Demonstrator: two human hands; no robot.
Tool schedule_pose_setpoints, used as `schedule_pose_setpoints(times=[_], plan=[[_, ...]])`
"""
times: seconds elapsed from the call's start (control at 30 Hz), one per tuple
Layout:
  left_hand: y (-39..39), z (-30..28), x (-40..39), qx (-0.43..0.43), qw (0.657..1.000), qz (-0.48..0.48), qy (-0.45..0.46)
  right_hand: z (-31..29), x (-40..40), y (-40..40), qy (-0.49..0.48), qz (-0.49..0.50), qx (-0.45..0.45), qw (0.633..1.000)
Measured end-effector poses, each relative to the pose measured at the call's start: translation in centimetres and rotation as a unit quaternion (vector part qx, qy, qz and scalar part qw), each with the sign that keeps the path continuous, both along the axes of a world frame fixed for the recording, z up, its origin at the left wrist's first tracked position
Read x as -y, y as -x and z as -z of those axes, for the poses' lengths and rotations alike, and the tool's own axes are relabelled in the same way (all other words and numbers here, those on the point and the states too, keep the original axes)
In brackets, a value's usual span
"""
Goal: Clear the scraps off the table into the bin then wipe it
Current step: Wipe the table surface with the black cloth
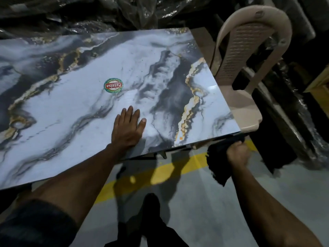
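A table (74,111) with a glossy marble-pattern top in white, grey and gold fills the left and middle of the head view. A round green and red sticker (113,85) sits near its centre. My left hand (128,129) lies flat on the top near the front edge, fingers straight. My right hand (237,154) is off the table, just past its near right corner, and grips a dark cloth (218,163) that hangs below the fist. No bin is in view. I see only tiny specks on the top.
A beige plastic chair (249,56) stands against the table's right edge. Dark plastic-wrapped goods (89,13) are piled behind the table and further wrapped goods stand at the right. The grey floor (204,202) below has a yellow line (160,172). My dark-trousered leg (151,220) is below.
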State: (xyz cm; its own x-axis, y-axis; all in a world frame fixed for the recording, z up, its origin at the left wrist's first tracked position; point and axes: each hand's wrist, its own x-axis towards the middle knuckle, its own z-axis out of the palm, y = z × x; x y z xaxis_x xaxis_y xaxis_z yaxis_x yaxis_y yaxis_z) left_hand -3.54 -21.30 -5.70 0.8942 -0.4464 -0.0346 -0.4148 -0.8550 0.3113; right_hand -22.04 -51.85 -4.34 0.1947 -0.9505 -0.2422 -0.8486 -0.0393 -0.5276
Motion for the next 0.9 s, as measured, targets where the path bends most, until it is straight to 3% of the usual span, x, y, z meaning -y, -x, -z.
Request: schedule_pose_setpoints(times=[0.07, 0.23, 0.37, 0.43, 0.53, 0.6, 0.63, 0.77, 0.9], plan=[[0.5, -0.6, -0.3, -0.052, 0.999, 0.002, 0.012, 0.4, -2.1, 3.0, -0.038, -0.001, 0.017, 0.999], [7.8, -2.6, -1.4, -0.008, 0.984, 0.121, 0.131, -1.1, -9.2, 8.8, -0.173, 0.013, 0.199, 0.964], [15.7, -3.3, -1.7, -0.201, 0.951, 0.162, 0.168, -5.0, -14.2, 12.3, -0.264, 0.04, 0.317, 0.91], [18.6, -3.1, -1.7, -0.385, 0.897, 0.103, 0.192, -6.4, -16.3, 14.5, -0.337, 0.065, 0.378, 0.86], [21.7, -3.8, -1.9, -0.633, 0.732, -0.005, 0.252, -8.0, -18.8, 17.4, -0.43, 0.094, 0.448, 0.778], [23.5, -4.5, -2.1, -0.693, 0.648, -0.013, 0.315, -8.6, -20.1, 18.8, -0.454, 0.101, 0.481, 0.743], [24.1, -5.1, -2.0, -0.693, 0.63, -0.017, 0.35, -8.5, -20.4, 19.2, -0.457, 0.105, 0.494, 0.732], [25.2, -7.2, -0.5, -0.628, 0.651, -0.04, 0.424, -8.7, -20.4, 21.2, -0.461, 0.127, 0.529, 0.701], [25.1, -9.1, 1.7, -0.536, 0.755, 0.02, 0.377, -7.9, -18.1, 23.2, -0.471, 0.118, 0.575, 0.658]])
